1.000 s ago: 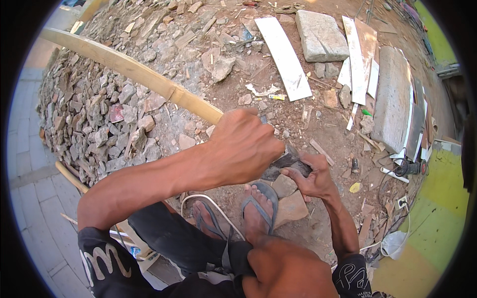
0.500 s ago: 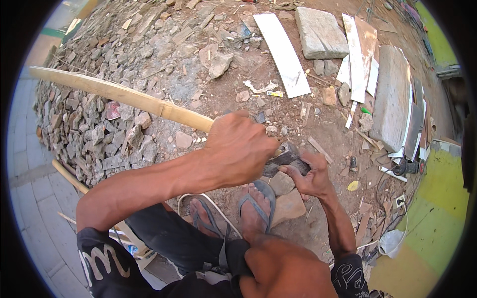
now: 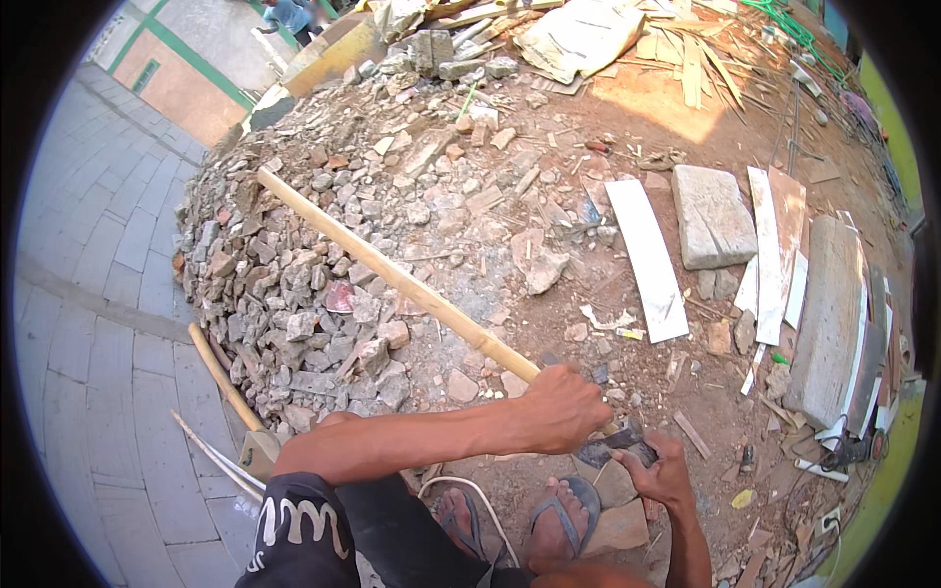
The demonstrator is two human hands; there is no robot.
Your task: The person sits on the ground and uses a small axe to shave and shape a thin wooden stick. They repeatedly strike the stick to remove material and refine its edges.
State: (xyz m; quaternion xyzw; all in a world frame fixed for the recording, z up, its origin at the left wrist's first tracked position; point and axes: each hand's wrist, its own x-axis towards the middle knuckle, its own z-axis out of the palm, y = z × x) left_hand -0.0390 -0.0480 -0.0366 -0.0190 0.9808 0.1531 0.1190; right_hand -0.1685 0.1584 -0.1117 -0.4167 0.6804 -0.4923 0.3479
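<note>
My left hand (image 3: 564, 407) is closed in a fist around the near end of a long pale wooden pole (image 3: 392, 274). The pole slants away to the far left over the rubble. Just right of that fist, my right hand (image 3: 659, 468) grips a dark grey, metal-looking piece (image 3: 596, 453), with the thumb pressed on its top. The piece sits at the pole's near end; my fingers hide how the two meet. Both hands are above my sandalled feet (image 3: 569, 514).
A heap of broken stone (image 3: 323, 294) spreads to the left, beside grey paving (image 3: 88, 412). White boards (image 3: 649, 260), a concrete block (image 3: 714, 216) and a long weathered slab (image 3: 823, 323) lie right. A corded power tool (image 3: 858, 449) rests near the right wall. A person (image 3: 291, 15) is far off.
My view has tilted up and swung left, so more rubble, paving and the far yard show. Both hands keep their grips, and the pole still slants to the far left.
</note>
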